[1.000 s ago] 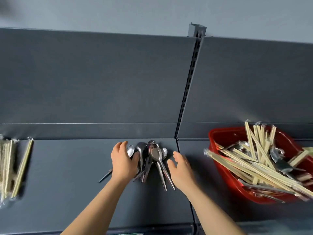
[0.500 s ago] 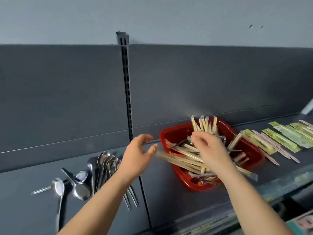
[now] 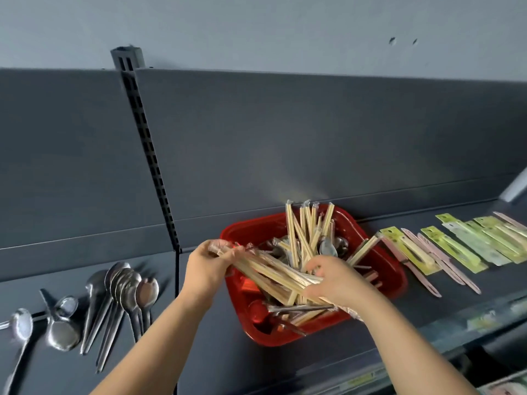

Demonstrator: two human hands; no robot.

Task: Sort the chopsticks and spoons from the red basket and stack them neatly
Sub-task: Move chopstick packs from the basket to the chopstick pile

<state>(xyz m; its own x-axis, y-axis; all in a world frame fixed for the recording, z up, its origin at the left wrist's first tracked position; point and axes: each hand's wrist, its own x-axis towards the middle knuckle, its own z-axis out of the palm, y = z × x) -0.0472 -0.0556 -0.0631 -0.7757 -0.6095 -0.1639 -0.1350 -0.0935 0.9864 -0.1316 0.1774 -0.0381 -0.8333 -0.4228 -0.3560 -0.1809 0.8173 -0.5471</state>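
Two hands share one bundle of chopsticks (image 3: 273, 273) over the red basket (image 3: 288, 337) — my left hand (image 3: 209, 262) pinches one end, my right hand (image 3: 335, 282) curls round the other — to lift it level, I judge. Spoons (image 3: 122, 283) lie toward the shelf (image 3: 216, 366)'s left edge.

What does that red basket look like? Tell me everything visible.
The red basket is a shallow, glossy, plastic-looking tub with rounded corners, resting on the dark shelf. Wrapped wooden chopsticks and metal spoons fill it in a jumble, some poking above its rim. The left hand and right hand grip a bundle of chopsticks over it.
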